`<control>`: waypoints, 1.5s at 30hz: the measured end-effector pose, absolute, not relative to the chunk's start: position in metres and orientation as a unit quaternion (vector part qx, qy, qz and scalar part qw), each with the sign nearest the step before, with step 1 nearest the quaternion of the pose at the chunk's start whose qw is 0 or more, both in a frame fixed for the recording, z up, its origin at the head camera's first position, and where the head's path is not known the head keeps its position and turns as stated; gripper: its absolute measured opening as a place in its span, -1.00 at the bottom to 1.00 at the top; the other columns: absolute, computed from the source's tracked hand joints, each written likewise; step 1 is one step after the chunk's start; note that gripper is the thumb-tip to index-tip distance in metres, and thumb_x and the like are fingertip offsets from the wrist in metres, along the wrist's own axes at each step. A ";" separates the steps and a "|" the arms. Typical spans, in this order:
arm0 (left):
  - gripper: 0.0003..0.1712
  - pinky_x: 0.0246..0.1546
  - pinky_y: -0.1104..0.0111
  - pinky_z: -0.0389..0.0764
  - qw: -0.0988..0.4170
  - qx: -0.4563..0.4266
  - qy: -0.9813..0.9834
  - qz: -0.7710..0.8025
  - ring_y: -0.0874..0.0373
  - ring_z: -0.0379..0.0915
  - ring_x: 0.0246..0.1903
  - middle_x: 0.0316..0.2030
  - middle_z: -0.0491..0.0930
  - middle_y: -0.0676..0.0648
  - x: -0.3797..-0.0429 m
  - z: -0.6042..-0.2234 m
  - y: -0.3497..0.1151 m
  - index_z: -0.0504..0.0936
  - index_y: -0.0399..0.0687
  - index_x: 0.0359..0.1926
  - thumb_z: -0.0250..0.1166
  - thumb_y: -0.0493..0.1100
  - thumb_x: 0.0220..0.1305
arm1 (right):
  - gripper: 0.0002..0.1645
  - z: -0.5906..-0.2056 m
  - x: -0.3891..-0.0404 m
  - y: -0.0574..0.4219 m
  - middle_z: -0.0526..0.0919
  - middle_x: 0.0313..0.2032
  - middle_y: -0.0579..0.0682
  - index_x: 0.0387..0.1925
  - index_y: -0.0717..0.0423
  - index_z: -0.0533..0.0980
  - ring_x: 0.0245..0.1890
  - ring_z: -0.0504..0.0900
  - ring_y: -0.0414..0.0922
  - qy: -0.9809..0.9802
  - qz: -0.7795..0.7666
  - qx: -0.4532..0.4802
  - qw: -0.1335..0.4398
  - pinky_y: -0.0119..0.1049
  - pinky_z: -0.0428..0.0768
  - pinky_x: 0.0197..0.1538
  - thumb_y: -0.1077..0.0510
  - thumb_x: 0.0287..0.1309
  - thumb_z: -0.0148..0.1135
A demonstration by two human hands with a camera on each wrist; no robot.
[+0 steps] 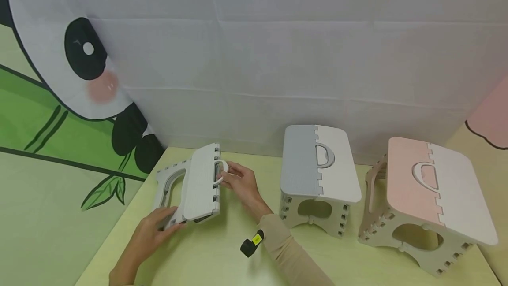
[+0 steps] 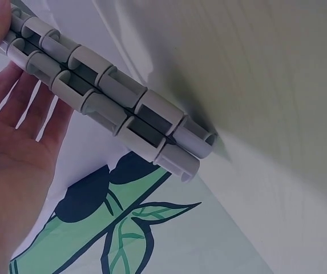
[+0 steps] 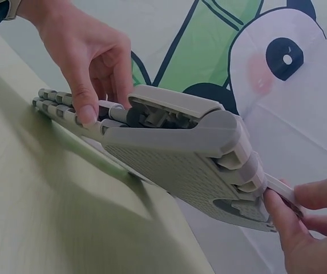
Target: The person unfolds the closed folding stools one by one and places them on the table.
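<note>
A white-and-grey folding stool (image 1: 201, 182), folded nearly flat, is tilted over the left part of the table. My left hand (image 1: 147, 236) grips its leg end; in the left wrist view the thumb lies over the hinged, knuckled leg edges (image 2: 117, 103) and the fingers show behind. At the seat side, my right hand (image 1: 247, 189) pinches the loop handle (image 1: 226, 167). The right wrist view shows both hands on the stool (image 3: 169, 148): left hand (image 3: 86, 54) on the legs, right hand (image 3: 317, 228) at the handle.
Two unfolded step stools stand to the right: a grey-and-white one (image 1: 337, 162) and a pink-and-white one (image 1: 412, 189). The pale table (image 1: 222, 255) meets a white cloth backdrop (image 1: 258, 57) behind. A cartoon panda print (image 1: 47, 57) covers the left side.
</note>
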State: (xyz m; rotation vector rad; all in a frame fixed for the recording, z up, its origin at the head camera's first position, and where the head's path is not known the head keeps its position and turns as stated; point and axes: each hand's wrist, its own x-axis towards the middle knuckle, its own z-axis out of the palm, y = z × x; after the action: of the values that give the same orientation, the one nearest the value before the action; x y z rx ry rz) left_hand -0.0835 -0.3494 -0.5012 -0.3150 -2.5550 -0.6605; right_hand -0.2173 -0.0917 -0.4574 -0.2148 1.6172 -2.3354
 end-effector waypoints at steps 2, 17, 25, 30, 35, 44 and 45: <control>-0.44 -0.03 0.83 0.34 0.243 -0.118 -0.931 -0.245 -0.16 0.67 -0.15 -0.09 0.74 -0.21 -0.083 -0.501 -0.349 0.76 -0.24 -0.05 0.70 -0.28 -0.18 | -0.45 -0.455 -0.218 -0.092 0.65 0.11 0.25 0.35 0.31 0.45 0.00 0.75 0.02 0.561 -0.811 -0.078 0.147 -0.27 0.69 0.06 0.36 0.37 0.27; -0.41 0.03 0.85 0.28 0.255 -0.112 -0.930 -0.241 -0.17 0.68 -0.14 -0.09 0.74 -0.22 -0.079 -0.498 -0.340 0.74 -0.27 -0.03 0.69 -0.29 -0.19 | -0.47 -0.442 -0.216 -0.090 0.68 0.02 0.14 0.30 0.27 0.51 -0.04 0.76 -0.02 0.568 -0.807 -0.073 0.144 -0.28 0.71 0.01 0.34 0.33 0.32; -0.40 0.05 0.85 0.25 0.263 -0.104 -0.927 -0.248 -0.21 0.68 -0.12 -0.09 0.74 -0.24 -0.079 -0.497 -0.335 0.75 -0.28 -0.03 0.70 -0.29 -0.21 | -0.47 -0.436 -0.216 -0.089 0.67 0.07 0.15 0.32 0.23 0.51 -0.05 0.76 -0.06 0.565 -0.808 -0.079 0.148 -0.30 0.71 0.02 0.31 0.34 0.33; -0.38 0.05 0.84 0.28 0.279 -0.106 -0.923 -0.242 -0.20 0.68 -0.15 -0.12 0.75 -0.21 -0.078 -0.497 -0.331 0.75 -0.31 -0.05 0.71 -0.32 -0.27 | -0.46 -0.431 -0.215 -0.090 0.67 0.08 0.15 0.32 0.24 0.51 -0.04 0.76 -0.04 0.557 -0.813 -0.077 0.148 -0.30 0.70 0.03 0.32 0.33 0.34; -0.38 0.02 0.82 0.31 0.288 -0.103 -0.922 -0.238 -0.18 0.68 -0.18 -0.14 0.75 -0.19 -0.077 -0.497 -0.327 0.75 -0.31 -0.07 0.71 -0.32 -0.30 | -0.46 -0.428 -0.214 -0.090 0.63 0.09 0.16 0.31 0.26 0.51 -0.02 0.74 0.00 0.559 -0.813 -0.080 0.144 -0.29 0.71 0.03 0.33 0.32 0.34; -0.36 -0.05 0.79 0.39 0.298 -0.094 -0.920 -0.238 -0.15 0.69 -0.19 -0.14 0.76 -0.17 -0.077 -0.495 -0.320 0.74 -0.28 -0.06 0.72 -0.30 -0.31 | -0.43 -0.422 -0.215 -0.089 0.65 0.11 0.11 0.34 0.21 0.49 0.00 0.74 -0.06 0.569 -0.805 -0.098 0.134 -0.30 0.70 0.03 0.28 0.33 0.35; -0.36 -0.07 0.79 0.40 0.298 -0.092 -0.920 -0.238 -0.14 0.70 -0.20 -0.14 0.76 -0.16 -0.077 -0.494 -0.320 0.74 -0.27 -0.06 0.73 -0.30 -0.31 | -0.43 -0.421 -0.216 -0.089 0.66 0.11 0.10 0.35 0.21 0.49 0.00 0.74 -0.06 0.569 -0.805 -0.101 0.133 -0.30 0.70 0.03 0.28 0.34 0.35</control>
State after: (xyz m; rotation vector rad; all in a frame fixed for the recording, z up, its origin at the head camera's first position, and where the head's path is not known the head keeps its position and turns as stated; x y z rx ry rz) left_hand -0.0770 -0.3197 -0.4945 -0.2456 -2.4443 -0.6322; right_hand -0.2156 -0.0891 -0.4212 -0.2937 1.6511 -2.3343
